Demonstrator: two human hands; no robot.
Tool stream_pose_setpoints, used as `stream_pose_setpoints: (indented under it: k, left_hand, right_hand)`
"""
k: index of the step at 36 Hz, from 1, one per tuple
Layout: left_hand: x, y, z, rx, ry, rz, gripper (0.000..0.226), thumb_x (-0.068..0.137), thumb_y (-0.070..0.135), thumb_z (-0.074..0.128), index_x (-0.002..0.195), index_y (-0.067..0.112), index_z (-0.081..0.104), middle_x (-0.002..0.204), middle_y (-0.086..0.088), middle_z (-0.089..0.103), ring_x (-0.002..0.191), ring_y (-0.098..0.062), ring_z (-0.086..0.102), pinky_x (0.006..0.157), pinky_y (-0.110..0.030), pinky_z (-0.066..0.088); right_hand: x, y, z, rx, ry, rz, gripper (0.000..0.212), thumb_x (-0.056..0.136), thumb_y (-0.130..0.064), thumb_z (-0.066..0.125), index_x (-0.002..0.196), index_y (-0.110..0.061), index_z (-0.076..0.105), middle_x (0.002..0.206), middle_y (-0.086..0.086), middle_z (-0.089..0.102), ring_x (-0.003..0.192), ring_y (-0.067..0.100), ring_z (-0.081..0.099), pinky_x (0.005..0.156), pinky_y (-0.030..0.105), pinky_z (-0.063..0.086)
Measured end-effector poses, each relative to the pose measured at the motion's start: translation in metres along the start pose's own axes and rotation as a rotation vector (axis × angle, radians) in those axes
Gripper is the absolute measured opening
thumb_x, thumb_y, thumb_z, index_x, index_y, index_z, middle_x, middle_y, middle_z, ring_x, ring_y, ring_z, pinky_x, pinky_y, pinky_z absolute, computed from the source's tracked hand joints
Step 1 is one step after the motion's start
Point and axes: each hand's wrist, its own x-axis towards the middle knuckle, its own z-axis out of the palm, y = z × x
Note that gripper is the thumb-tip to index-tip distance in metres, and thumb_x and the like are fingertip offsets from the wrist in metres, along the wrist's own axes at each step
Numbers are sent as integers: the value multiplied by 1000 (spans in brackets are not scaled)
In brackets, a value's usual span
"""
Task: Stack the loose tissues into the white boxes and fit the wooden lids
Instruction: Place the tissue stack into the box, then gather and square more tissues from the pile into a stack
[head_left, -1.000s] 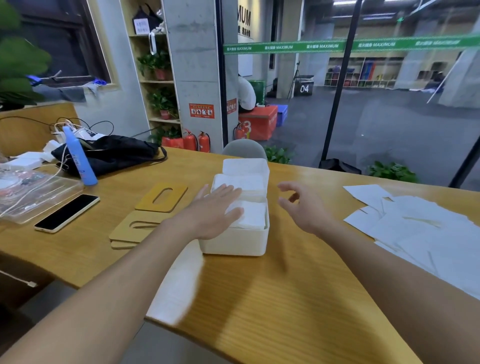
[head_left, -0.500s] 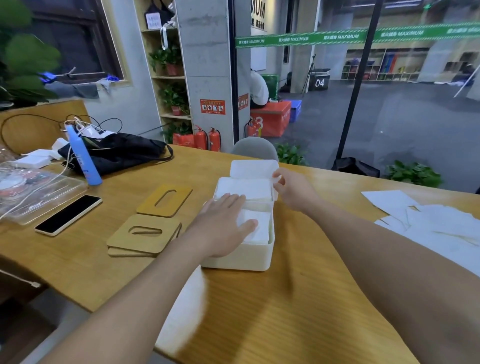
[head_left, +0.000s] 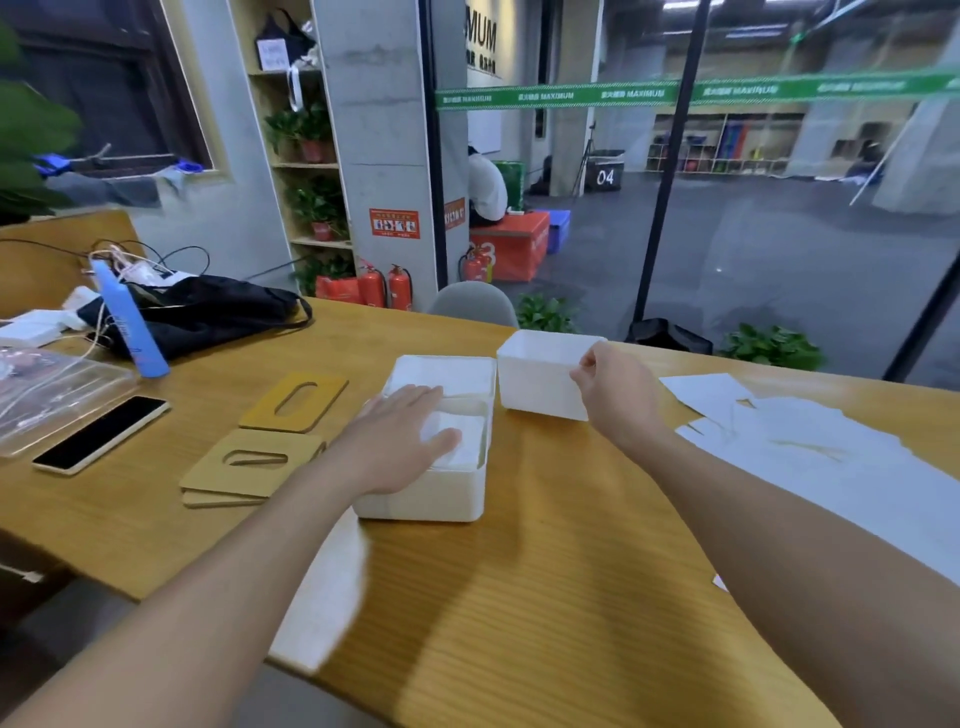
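My left hand (head_left: 397, 441) lies flat with straight fingers on the tissues (head_left: 460, 441) in the nearest white box (head_left: 431, 499). Behind it stands a second white box (head_left: 441, 371) with tissues inside. My right hand (head_left: 608, 379) pinches the right rim of a third white box (head_left: 540, 382), which is tilted beside the second one, to its right. Loose tissues (head_left: 810, 447) are spread over the right side of the table. One wooden lid (head_left: 293, 402) with an oval slot lies left of the boxes, and a small stack of lids (head_left: 249, 467) lies in front of it.
A phone (head_left: 101, 434), a clear plastic case (head_left: 47, 400), a blue bottle (head_left: 130, 322) and a black bag (head_left: 202, 312) crowd the table's left side. A white sheet (head_left: 327, 592) hangs over the near table edge. A grey chair (head_left: 472, 304) stands behind the table.
My right hand reached to the back boxes, took the rearmost white box by its rim and pulled it out to the right. My left hand stayed pressed on the near box's tissues.
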Motion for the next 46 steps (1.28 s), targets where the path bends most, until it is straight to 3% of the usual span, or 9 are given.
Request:
stream_pose_setpoints:
  k: [5, 11, 22, 26, 31, 36, 39, 41, 46]
  left_hand:
    - [3, 3, 2, 3, 23, -18, 79, 109, 70, 34, 175, 30, 17, 182, 9, 14, 168, -12, 6, 136, -44, 7]
    - [21, 4, 7, -6, 47, -53, 81, 105, 75, 33, 173, 32, 23, 182, 7, 20, 168, -19, 15, 134, -50, 19]
    - [62, 40, 1, 1, -2, -71, 75, 110, 64, 38, 171, 21, 31, 177, -5, 34, 161, -31, 31, 124, -53, 33]
    - [78, 53, 3, -7, -8, -54, 74, 111, 62, 39, 172, 20, 31, 176, -6, 35, 162, -32, 31, 127, -52, 29]
    - [96, 61, 2, -19, -39, -29, 72, 112, 61, 40, 170, 18, 33, 175, -8, 36, 159, -34, 33, 127, -52, 29]
    - [103, 61, 1, -81, -22, -8, 61, 117, 53, 36, 168, 20, 38, 175, -4, 37, 161, -29, 32, 131, -48, 21]
    - [100, 63, 0, 13, 43, 33, 43, 118, 40, 27, 133, 22, 64, 154, -2, 60, 156, -26, 36, 126, -53, 12]
    - [94, 65, -2, 92, 65, 58, 41, 118, 27, 26, 114, 21, 67, 144, 4, 64, 163, -27, 26, 127, -59, 4]
    - [73, 74, -9, 37, 149, 84, 47, 119, 40, 29, 145, 26, 66, 149, 7, 66, 167, -17, 17, 130, -54, -11]
  right_hand:
    - [-40, 6, -41, 69, 32, 4, 14, 107, -34, 66, 99, -23, 63, 85, -7, 68, 79, 19, 64, 73, 47, 59]
    - [-108, 17, -89, 296, 16, 13, 14, 103, -34, 73, 93, -28, 65, 81, -10, 69, 78, 9, 66, 67, 33, 54]
    - [-222, 24, -112, 481, -65, -11, 18, 98, -28, 81, 88, -35, 68, 76, -10, 69, 70, 14, 66, 64, 33, 54]
    - [-230, 21, -97, 469, -73, -46, 17, 97, -31, 82, 90, -37, 68, 78, -12, 69, 73, 13, 66, 64, 26, 52]
    - [-221, 18, -78, 409, -80, -64, 19, 98, -34, 80, 92, -43, 64, 82, -14, 68, 75, 12, 65, 64, 34, 55]
    - [-207, 15, -62, 381, -59, -79, 19, 98, -34, 80, 90, -41, 64, 81, -15, 66, 75, 10, 64, 63, 23, 50]
    - [-203, 12, -59, 391, -61, -62, 18, 98, -34, 80, 91, -39, 64, 81, -16, 67, 75, 9, 65, 64, 23, 51]
    - [-204, 13, -60, 416, -62, -59, 17, 98, -34, 80, 95, -41, 64, 82, -16, 68, 76, 9, 66, 65, 24, 52]
    - [-212, 18, -71, 488, -108, -47, 25, 98, -36, 80, 115, -44, 64, 80, -13, 69, 74, 9, 67, 63, 22, 53]
